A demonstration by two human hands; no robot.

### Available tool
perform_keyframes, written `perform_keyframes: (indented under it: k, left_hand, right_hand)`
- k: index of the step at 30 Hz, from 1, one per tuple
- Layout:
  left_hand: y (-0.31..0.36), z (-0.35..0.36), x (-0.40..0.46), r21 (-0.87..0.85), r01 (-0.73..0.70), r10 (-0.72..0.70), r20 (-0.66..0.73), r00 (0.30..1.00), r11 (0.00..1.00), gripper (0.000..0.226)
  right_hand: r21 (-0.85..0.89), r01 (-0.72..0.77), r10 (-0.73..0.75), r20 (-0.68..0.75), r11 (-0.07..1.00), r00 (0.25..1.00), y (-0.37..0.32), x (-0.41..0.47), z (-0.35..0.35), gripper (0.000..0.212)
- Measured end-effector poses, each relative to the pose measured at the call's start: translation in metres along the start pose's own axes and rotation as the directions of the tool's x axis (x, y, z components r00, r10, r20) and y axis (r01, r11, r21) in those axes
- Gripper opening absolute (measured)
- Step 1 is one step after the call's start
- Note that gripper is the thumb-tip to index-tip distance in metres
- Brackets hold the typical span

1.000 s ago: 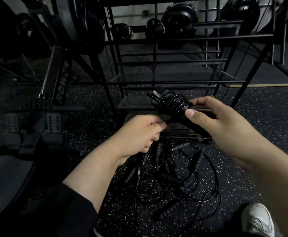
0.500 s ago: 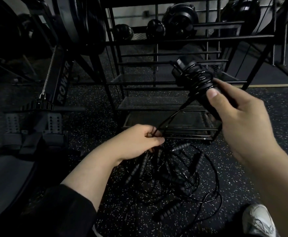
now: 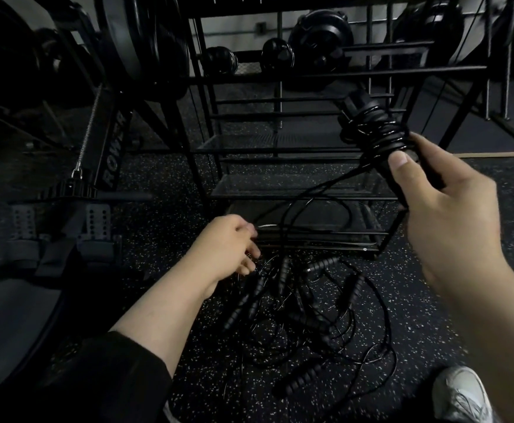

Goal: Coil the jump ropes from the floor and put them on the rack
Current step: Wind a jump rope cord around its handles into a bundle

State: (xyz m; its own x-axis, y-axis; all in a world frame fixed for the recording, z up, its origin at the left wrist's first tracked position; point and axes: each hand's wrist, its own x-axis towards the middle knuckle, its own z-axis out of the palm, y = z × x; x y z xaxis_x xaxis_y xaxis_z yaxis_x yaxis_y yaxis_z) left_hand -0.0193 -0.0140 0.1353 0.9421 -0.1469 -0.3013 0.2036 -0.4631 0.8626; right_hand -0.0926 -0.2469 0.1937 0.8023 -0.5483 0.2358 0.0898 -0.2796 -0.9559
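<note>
My right hand (image 3: 442, 203) grips the black handles of a jump rope (image 3: 374, 132), with cord wound in several turns around them, held up in front of the black wire rack (image 3: 295, 154). A loose length of that cord runs down and left to my left hand (image 3: 228, 245), which pinches it low before the rack's bottom shelf. Below both hands a tangle of black jump ropes (image 3: 304, 306) with ribbed handles lies on the speckled rubber floor.
A rowing machine (image 3: 103, 154) stands at the left, with its foot plates (image 3: 97, 218) near my left arm. Dumbbells and weight plates (image 3: 319, 35) fill the racks behind. My white shoe (image 3: 463, 395) sits at the bottom right.
My right hand has lifted the wound handles up and to the right, away from my left hand. The cord between the hands has drawn out longer, and my left hand has stayed low.
</note>
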Motion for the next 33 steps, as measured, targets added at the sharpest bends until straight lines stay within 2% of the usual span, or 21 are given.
perform_keyframes:
  k: [4, 6, 8, 9, 11, 13, 15, 17, 19, 23, 26, 28, 31, 33]
  left_hand:
    - [-0.001, -0.005, 0.004, -0.38, 0.078, -0.153, -0.171, 0.973, 0.922, 0.023]
    - [-0.003, -0.007, 0.007, -0.492, 0.072, -0.205, -0.222, 0.953, 0.868, 0.02]
    - [-0.004, -0.006, 0.008, -0.544, 0.091, -0.242, -0.213, 0.947, 0.834, 0.018]
    - [-0.005, -0.005, 0.008, -0.5, 0.12, -0.25, -0.202, 0.947, 0.858, 0.022]
    - [-0.004, -0.006, 0.01, -0.299, 0.163, -0.231, -0.208, 0.95, 0.94, 0.05]
    - [0.0, -0.005, 0.006, -0.155, 0.103, -0.14, -0.252, 0.958, 0.983, 0.069]
    - [0.008, -0.001, 0.001, -0.102, -0.078, 0.052, -0.234, 0.971, 0.992, 0.066]
    - [0.013, 0.008, -0.002, -0.115, -0.212, 0.199, -0.116, 0.973, 0.971, 0.061]
    - [0.018, 0.018, -0.003, -0.092, -0.28, 0.282, 0.007, 0.959, 0.955, 0.056]
    - [0.023, 0.036, -0.001, -0.033, -0.363, 0.363, 0.158, 0.918, 0.931, 0.059]
    - [0.023, 0.039, -0.001, -0.052, -0.371, 0.375, 0.148, 0.915, 0.927, 0.034]
    - [0.026, 0.039, -0.004, -0.067, -0.363, 0.369, 0.118, 0.922, 0.929, 0.028]
    - [0.029, 0.036, -0.005, -0.033, -0.328, 0.33, 0.09, 0.94, 0.944, 0.027]
    - [0.03, 0.033, -0.005, 0.073, -0.294, 0.288, 0.081, 0.954, 0.953, 0.026]
  right_hand:
    - [0.016, 0.0, 0.0, -0.053, 1.0, 0.999, -0.002, 0.003, -0.003, 0.048]
    - [0.017, 0.0, 0.001, -0.055, 1.0, 0.998, -0.003, 0.004, -0.005, 0.048]
    - [0.024, -0.009, 0.01, -0.039, 1.0, 0.999, -0.003, 0.003, -0.004, 0.049]
    - [0.03, -0.01, 0.01, -0.024, 1.0, 1.0, -0.003, 0.001, -0.003, 0.049]
    - [0.022, 0.003, -0.003, 0.014, 1.0, 1.0, -0.004, -0.003, -0.001, 0.05]
    - [0.017, 0.01, -0.011, 0.044, 1.0, 0.999, -0.006, -0.007, 0.003, 0.051]
    - [0.021, -0.003, 0.002, 0.073, 1.0, 0.997, -0.006, -0.009, 0.007, 0.054]
    - [0.012, -0.005, 0.004, 0.121, 1.0, 0.993, -0.003, -0.012, 0.012, 0.054]
    - [0.016, -0.006, 0.003, 0.181, 1.0, 0.983, 0.0, -0.016, 0.018, 0.052]
    - [0.073, -0.039, 0.017, 0.282, 0.997, 0.959, 0.002, -0.025, 0.028, 0.042]
    - [0.126, -0.061, 0.014, 0.349, 0.99, 0.937, 0.002, -0.028, 0.03, 0.027]
    - [0.113, -0.057, 0.011, 0.376, 0.992, 0.926, 0.002, -0.027, 0.028, 0.024]
    - [0.044, -0.038, 0.018, 0.393, 0.998, 0.919, 0.001, -0.025, 0.022, 0.025]
    - [-0.036, 0.003, 0.013, 0.432, 0.999, 0.902, 0.002, -0.023, 0.02, 0.036]
